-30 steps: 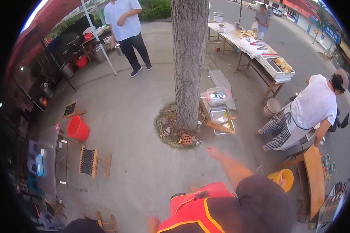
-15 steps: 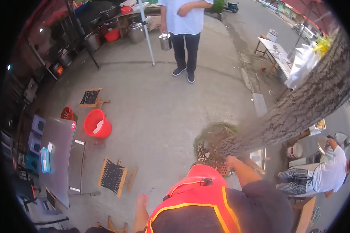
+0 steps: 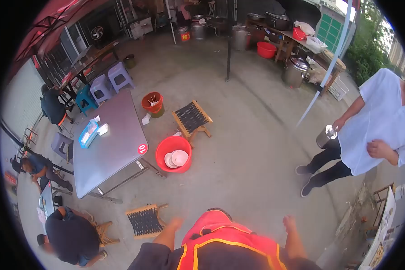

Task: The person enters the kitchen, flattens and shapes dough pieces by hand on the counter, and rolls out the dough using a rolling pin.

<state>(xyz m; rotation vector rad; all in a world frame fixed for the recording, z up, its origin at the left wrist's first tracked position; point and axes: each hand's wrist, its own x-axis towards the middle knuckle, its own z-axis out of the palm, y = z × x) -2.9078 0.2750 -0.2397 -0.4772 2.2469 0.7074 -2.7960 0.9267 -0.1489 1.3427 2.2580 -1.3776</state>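
Note:
My left hand (image 3: 176,223) is blurred beside the red apron (image 3: 218,229), near a woven-top folding stool (image 3: 145,222); its fingers are too smeared to read. To the right of the apron, my right hand (image 3: 289,222) hangs over the concrete, its fingers curled and their details unclear. No object shows in or against either hand. Ahead of me to the left, a red bucket (image 3: 161,155) with pale bowls in it stands by a grey table (image 3: 108,144) marked 10.
A person in a white shirt (image 3: 374,121) stands at the right, holding a metal container (image 3: 326,136). Another woven stool (image 3: 192,118) and a small red bin (image 3: 153,104) are ahead. People sit at the left. A tent pole (image 3: 330,67) rises before the pots.
The view has swung left, with the tree gone from it and the person in white now at the right. My right hand is lower, away from the tree base. More tables and seated people show.

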